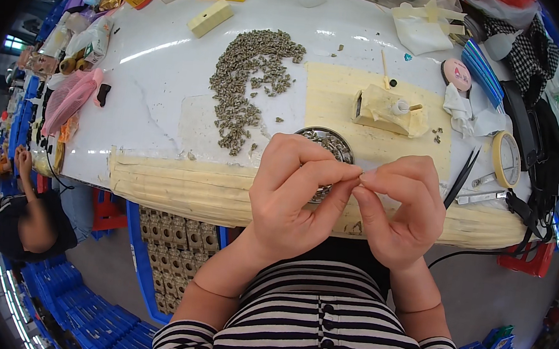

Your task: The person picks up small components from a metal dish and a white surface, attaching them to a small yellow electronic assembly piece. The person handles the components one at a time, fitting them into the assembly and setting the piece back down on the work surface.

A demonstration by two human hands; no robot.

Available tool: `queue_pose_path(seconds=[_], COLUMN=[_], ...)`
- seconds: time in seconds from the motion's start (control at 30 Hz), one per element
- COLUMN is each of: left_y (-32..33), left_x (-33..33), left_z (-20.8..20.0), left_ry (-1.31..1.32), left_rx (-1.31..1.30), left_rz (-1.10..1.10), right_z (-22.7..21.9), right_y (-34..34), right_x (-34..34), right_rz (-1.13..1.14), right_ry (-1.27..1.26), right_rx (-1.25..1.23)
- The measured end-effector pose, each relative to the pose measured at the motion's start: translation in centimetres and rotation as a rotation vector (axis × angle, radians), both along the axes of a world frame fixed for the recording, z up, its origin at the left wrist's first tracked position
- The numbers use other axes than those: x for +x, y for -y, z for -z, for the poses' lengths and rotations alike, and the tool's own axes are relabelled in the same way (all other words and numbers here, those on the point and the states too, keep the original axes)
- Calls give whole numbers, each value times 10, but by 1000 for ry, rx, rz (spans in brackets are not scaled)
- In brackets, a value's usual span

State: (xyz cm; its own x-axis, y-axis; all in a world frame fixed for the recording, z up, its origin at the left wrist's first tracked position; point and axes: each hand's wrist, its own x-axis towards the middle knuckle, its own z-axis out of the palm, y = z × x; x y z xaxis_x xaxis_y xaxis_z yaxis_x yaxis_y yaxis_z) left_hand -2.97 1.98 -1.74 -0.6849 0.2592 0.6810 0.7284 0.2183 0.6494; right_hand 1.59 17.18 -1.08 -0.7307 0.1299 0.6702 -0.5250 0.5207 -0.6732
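Observation:
My left hand (294, 199) and my right hand (402, 210) meet fingertip to fingertip above the table's near edge. Both are closed in a pinch; whatever lies between the fingertips is too small to make out. Just behind them, a round dish (331, 136) of small metal parts is partly hidden by my left hand. Beyond it to the left spreads a heap of small metal parts (242, 70). A tape-covered block (386, 111) with a small white-topped piece stands behind my right hand.
To the right lie black tweezers (462, 178), a tape roll (505, 160) and a metal-bladed tool (482, 197). A padded strip (177, 185) lines the near edge. Below it sits a blue crate (143, 266) of metal pieces. Another person (26, 217) is at far left.

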Motion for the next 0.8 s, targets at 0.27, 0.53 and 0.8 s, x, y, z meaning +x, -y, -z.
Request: queue_pose_path(seconds=[0.27, 0.53, 0.8], left_y=[1, 2, 0], left_x=[1, 0, 0], left_z=[1, 0, 1], left_ry=[83, 31, 23], left_rx=[75, 64, 32], left_rz=[-1, 34, -13], right_z=[-2, 2, 0], right_y=[-1, -4, -1], right_x=[1, -2, 2], right_rz=[16, -74, -11], right_ry=[60, 127, 9], right_rx=[30, -48, -2])
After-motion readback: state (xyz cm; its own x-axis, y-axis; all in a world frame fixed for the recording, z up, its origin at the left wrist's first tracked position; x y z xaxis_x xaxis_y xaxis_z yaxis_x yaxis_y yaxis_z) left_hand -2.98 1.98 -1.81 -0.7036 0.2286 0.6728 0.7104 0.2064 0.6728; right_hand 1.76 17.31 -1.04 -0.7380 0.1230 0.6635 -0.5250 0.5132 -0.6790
